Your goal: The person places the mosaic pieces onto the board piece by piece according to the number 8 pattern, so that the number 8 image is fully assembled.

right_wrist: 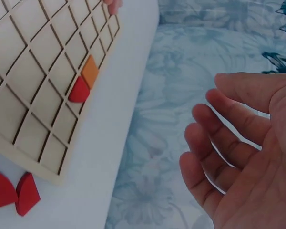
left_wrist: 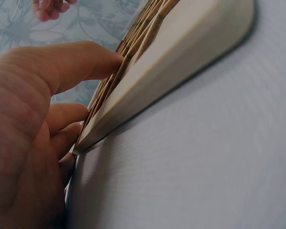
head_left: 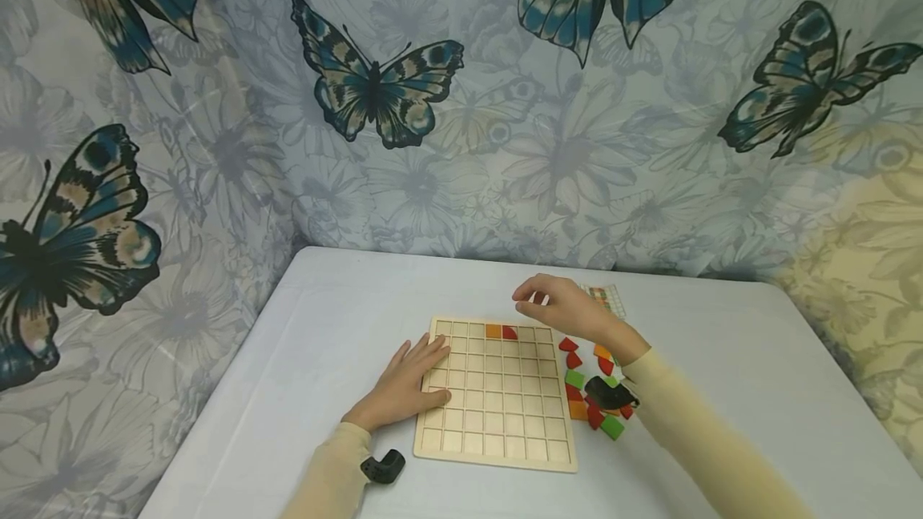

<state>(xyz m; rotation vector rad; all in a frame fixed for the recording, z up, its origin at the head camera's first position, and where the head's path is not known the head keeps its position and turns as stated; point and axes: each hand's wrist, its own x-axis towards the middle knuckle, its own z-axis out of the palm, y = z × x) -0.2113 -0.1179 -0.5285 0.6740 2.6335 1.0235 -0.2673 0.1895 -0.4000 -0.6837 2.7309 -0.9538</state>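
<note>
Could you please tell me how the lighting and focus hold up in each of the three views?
Head view: bright, fairly even light, board and pieces distinct; left wrist view: dim, left hand shaded, the board's nearest corner soft; right wrist view: backdrop pale and washed out, right hand fairly clear.

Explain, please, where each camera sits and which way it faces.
Head: worn there, facing forward and down at the grid board; left hand and right hand show.
Left wrist: worn there, facing board edge; both hands show.
Right wrist: worn there, facing board and backdrop; both hands show.
Head and right wrist share the orange tile.
</note>
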